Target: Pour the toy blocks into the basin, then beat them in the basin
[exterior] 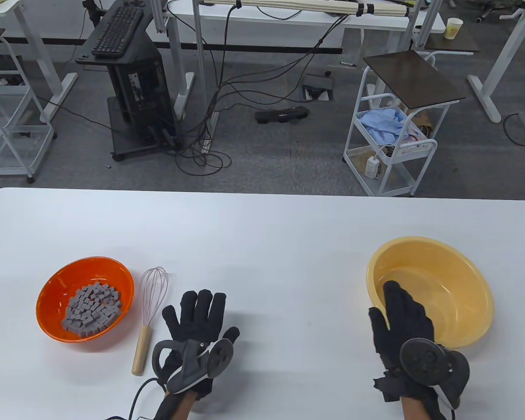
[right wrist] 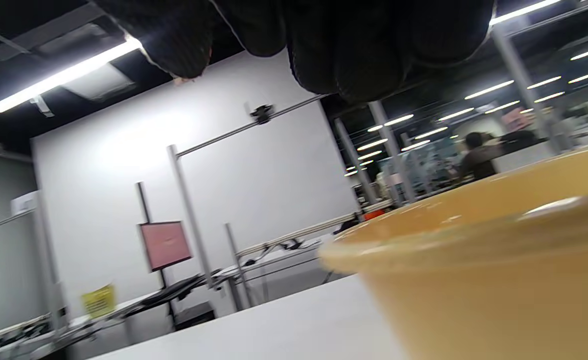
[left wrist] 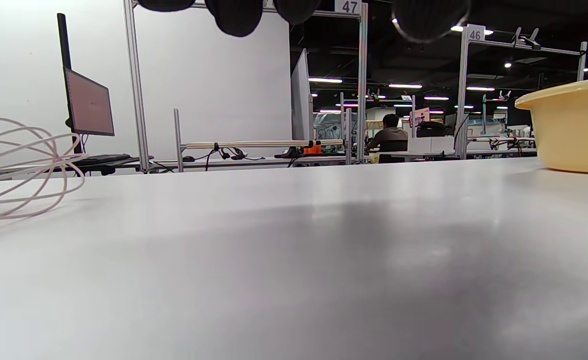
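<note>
Grey toy blocks (exterior: 92,309) heaped in orange bowl (exterior: 52,286), yellow basin (exterior: 459,271) empty

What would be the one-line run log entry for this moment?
stage: before pour | blocks: in orange bowl | whisk: on table, untouched | basin: empty | left hand: open, flat | right hand: open, over basin rim

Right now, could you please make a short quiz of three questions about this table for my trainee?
1. True or false: the toy blocks are in the orange bowl.
2. What lies between the orange bowl and the left hand?
3. Which hand reaches over the yellow basin? A) left B) right

Key
1. True.
2. The whisk, wooden handle toward the person.
3. B.
</note>
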